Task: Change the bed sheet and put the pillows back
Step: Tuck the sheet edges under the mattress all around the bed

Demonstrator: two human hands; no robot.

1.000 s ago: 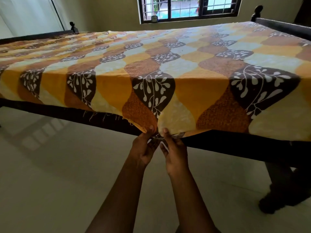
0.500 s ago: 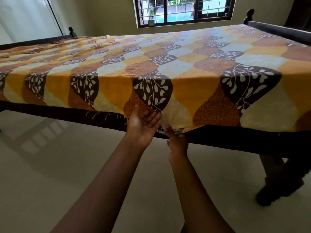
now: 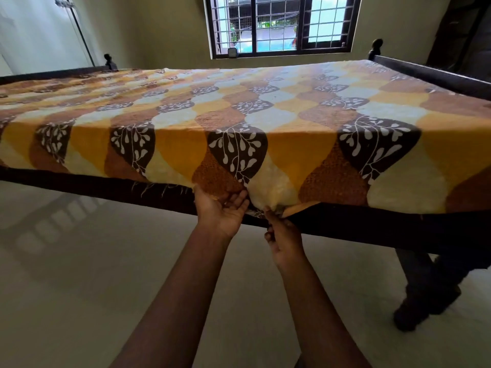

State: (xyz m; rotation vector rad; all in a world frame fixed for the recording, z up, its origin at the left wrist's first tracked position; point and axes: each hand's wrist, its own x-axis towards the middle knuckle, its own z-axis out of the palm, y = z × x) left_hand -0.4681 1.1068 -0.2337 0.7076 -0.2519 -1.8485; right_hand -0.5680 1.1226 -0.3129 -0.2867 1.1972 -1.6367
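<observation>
The bed sheet (image 3: 239, 107) lies flat over the bed (image 3: 372, 227), patterned in yellow, orange, cream and dark brown (white leaf sprigs on the brown). Its near edge hangs down the side, bunched at the hem.

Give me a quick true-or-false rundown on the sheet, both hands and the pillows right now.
1. The patterned sheet covers the mattress top in view. True.
2. The left hand touches the sheet's lower edge. True.
3. The right hand hangs clear of the sheet. False: it pinches the lower edge, close beside the left hand.
4. Pillows lie on the bed. False: none are in view.
5. The sheet hangs down to the floor. False: it ends at the dark bed frame.
</observation>
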